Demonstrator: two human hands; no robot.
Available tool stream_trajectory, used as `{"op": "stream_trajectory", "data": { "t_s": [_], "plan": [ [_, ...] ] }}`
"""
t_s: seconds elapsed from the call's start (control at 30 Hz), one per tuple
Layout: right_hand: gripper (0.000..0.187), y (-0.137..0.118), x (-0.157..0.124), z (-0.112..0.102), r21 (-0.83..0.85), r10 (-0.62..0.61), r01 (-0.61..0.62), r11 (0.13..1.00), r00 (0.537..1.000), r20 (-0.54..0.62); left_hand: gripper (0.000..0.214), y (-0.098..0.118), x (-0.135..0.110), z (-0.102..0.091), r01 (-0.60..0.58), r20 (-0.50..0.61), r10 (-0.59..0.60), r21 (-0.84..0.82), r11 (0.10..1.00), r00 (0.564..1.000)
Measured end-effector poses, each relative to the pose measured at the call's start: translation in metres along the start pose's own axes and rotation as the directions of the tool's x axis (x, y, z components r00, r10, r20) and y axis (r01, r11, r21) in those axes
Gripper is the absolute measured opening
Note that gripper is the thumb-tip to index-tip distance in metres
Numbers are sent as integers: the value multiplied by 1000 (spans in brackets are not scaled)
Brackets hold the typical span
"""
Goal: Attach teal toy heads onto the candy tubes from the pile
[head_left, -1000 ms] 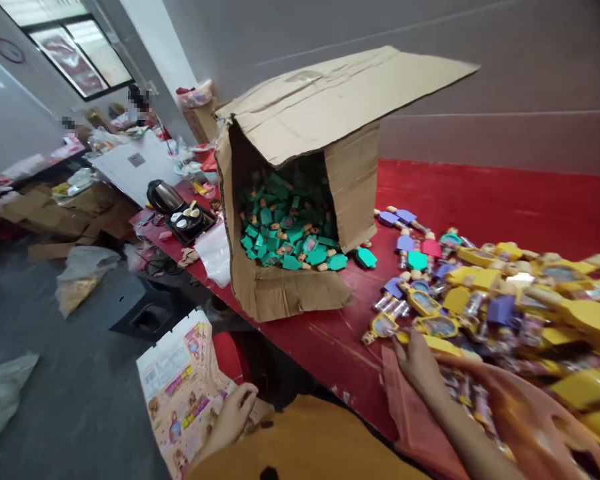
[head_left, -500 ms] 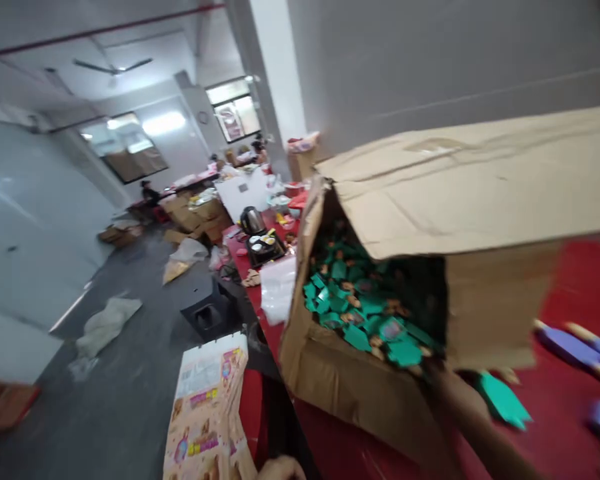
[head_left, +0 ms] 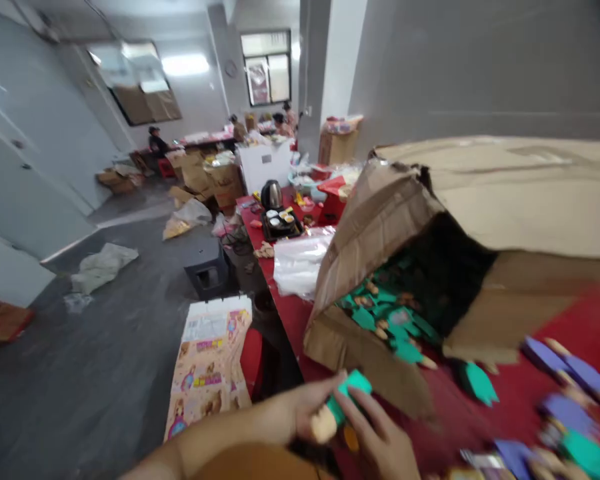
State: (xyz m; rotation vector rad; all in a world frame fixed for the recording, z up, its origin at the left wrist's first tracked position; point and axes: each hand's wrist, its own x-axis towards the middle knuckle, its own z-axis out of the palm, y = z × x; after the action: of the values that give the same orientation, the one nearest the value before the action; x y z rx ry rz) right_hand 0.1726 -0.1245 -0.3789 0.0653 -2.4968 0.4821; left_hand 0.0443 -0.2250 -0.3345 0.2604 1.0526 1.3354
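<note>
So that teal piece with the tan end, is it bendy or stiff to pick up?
Probably stiff: the teal piece holds its shape between the left hand and right hand. It likely weighs little, being small beside them. Flat sides suggest it won't roll, like the piece lying on the table.

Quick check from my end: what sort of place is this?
Probably a small workshop or packing room for toys: a cardboard box full of green toys, a long red table with printed packaging hanging near it, and people working at tables further back.
</note>
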Motion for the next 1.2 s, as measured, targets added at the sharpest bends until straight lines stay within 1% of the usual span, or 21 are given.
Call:
{"op": "stream_trajectory", "data": {
  "t_s": [0.03, 0.1, 0.13, 0.2, 0.27, 0.33, 0.4, 0.43, 0.47, 0.5, 0.57, 0.63, 0.7, 0.73, 0.8, 0.87, 0.93, 1.0, 1.1, 1.17, 1.2],
  "plan": [
    [57, -20, 15, -8, 32, 27, -25, 999, 998, -52, 48, 5, -7, 0, -5, 6, 6, -64, 998, 1000],
    [53, -44, 40, -27, 156, 155, -142, 977, 985, -79, 46, 15, -20, -5, -51, -8, 51, -175, 983, 999],
    [54, -50, 49, -36, 206, 213, -193, 959, 974, -80, 46, 21, -27, -9, -89, -32, 84, -212, 973, 996],
    [43, -58, 57, -51, 287, 307, -289, 913, 952, -18, 50, 33, -39, -20, -134, -67, 121, -247, 960, 990],
    [26, -66, 58, -59, 347, 368, -366, 863, 928, 64, 56, 44, -52, -33, -187, -113, 165, -227, 956, 980],
    [15, -74, 57, -60, 415, 416, -420, 807, 903, 106, 60, 49, -68, -44, -227, -124, 208, -168, 959, 970],
    [17, -80, 57, -59, 495, 453, -455, 740, 881, 134, 58, 46, -85, -51, -220, -85, 210, -119, 968, 974],
    [20, -82, 57, -58, 510, 453, -462, 725, 879, 152, 57, 43, -94, -53, -190, -37, 187, -104, 976, 982],
    [24, -83, 58, -58, 497, 433, -452, 741, 887, 162, 58, 41, -103, -53, -149, 25, 151, -86, 985, 988],
    [27, -84, 59, -59, 452, 395, -424, 785, 904, 162, 59, 38, -112, -53, -103, 91, 106, -41, 994, 990],
    [28, -84, 65, -63, 308, 263, -305, 901, 950, 171, 58, 37, -128, -50, -46, 182, 15, 168, 985, 983],
    [24, -85, 74, -69, 181, 80, -126, 975, 967, 242, 51, 41, -139, -47, -41, 154, -32, 448, 893, 987],
    [23, -88, 85, -74, 99, -109, 82, 992, 941, 319, 43, 47, -146, -44, -52, 79, 3, 634, 772, 997],
    [24, -90, 91, -76, 66, -192, 181, 981, 919, 343, 41, 49, -148, -42, -56, 62, 20, 672, 739, 998],
    [28, -95, 102, -80, 15, -321, 340, 940, 871, 372, 38, 52, -151, -38, -62, 61, 28, 697, 715, 998],
    [32, -100, 109, -83, -10, -406, 449, 894, 817, 408, 36, 50, -154, -33, -66, 58, 36, 730, 681, 998],
    [34, -105, 113, -86, -1, -466, 520, 854, 766, 444, 35, 47, -159, -28, -78, 47, 68, 791, 606, 997],
    [34, -109, 113, -89, 46, -498, 540, 841, 736, 458, 35, 42, -163, -23, -118, 59, 131, 849, 516, 990],
    [34, -113, 109, -92, 126, -458, 463, 878, 732, 504, 33, 32, -167, -17, -187, 98, 239, 904, 385, 966],
    [33, -115, 104, -92, 171, -354, 314, 934, 746, 564, 32, 26, -168, -13, -194, 111, 302, 945, 263, 947],
    [33, -114, 101, -90, 199, -265, 180, 963, 750, 606, 32, 23, -168, -12, -188, 118, 324, 963, 194, 939]
  ]
}}
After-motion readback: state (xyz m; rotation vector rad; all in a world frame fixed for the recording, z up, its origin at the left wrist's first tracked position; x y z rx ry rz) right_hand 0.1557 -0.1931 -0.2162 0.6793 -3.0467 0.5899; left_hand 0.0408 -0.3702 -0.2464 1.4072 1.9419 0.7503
